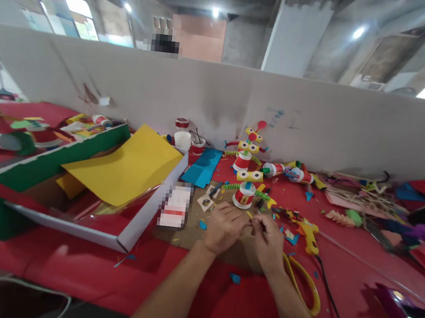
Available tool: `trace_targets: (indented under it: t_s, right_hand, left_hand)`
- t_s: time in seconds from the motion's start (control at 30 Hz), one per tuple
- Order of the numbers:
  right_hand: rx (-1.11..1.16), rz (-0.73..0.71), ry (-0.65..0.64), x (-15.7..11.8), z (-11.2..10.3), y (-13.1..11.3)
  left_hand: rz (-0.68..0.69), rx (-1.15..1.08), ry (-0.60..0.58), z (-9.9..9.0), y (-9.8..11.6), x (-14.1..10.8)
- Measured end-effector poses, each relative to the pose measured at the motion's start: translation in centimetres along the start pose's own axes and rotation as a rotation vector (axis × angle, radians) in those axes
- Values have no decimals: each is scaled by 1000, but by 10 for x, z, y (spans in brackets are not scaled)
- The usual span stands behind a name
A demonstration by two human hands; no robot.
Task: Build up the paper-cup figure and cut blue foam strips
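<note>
My left hand is closed, its fingers curled over the brown work board. Close beside it, my right hand is pinched, and the fingertips of both hands nearly meet. A thin yellow strip pokes out between them; the rest is hidden by my fingers. Just beyond stands a paper-cup figure with a yellow eye piece and green coiled arms. Behind it are more such figures. A cut-out card with round holes lies left of my hands.
An open box holding yellow sheets stands at left. Blue paper lies behind a blurred phone-like item. A yellow glue gun with a black cord and a roll of yellow tape are at right. A partition borders the back.
</note>
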State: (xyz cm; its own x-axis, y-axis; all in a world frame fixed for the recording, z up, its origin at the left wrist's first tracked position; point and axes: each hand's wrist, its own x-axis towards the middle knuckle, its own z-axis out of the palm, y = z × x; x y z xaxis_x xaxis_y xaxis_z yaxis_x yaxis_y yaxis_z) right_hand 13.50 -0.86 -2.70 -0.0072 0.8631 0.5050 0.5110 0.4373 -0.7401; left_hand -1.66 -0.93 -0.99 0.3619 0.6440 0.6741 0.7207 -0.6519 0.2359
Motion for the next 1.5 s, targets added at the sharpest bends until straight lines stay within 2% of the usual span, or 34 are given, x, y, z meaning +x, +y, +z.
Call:
trace_targets:
  t_s: [0.07,0.23,0.3,0.37,0.47,0.57,0.7,0.77,0.83,0.87,0.97,1.1,1.2,1.33,1.5]
  right_hand:
    - [-31,62,81,1,-2,3]
    - [-54,74,195,2,-9,1]
    - [-89,31,194,3,-8,-2]
    - [-93,-14,165,5,-6,-2]
    - [-18,-7,188,8,-3,1]
    - [46,82,252,8,-3,4]
    - [71,162,252,4,-12,0]
    - [74,128,292,8,-20,-4]
    - [41,36,303,22,-30,-10]
    - [6,-23,284,33,-35,-14]
    - [-124,-191,114,79,-41,-25]
    - [-196,-251,-183,136,-28,-32]
    - [-202,-212,-316,153,-14,-24]
    - [-171,-192,-309,148,-7,-2]
    - [-86,-166,-236,134,-1,24]
  left_hand:
    - [-113,-42,49,-2,-6,-1]
    - [-573,-101,434,-5,-26,-3]
    - [-667,-71,542,-5,-30,-2]
    - [-721,2,589,-5,-31,0]
    - [-763,51,584,-3,-30,4]
    - [-781,44,555,-1,-31,5]
    - [-769,24,537,2,-35,5]
    - [-752,14,531,3,-35,5]
    - [-739,-4,516,3,-32,5]
    - [-729,-18,503,3,-30,4]
    - [-666,-50,453,3,-22,4]
    - [-601,-81,399,6,-13,5]
    - [-703,-213,400,14,-12,12]
    - [-931,-475,383,30,-13,31]
    - [-1089,-372,455,50,-6,57]
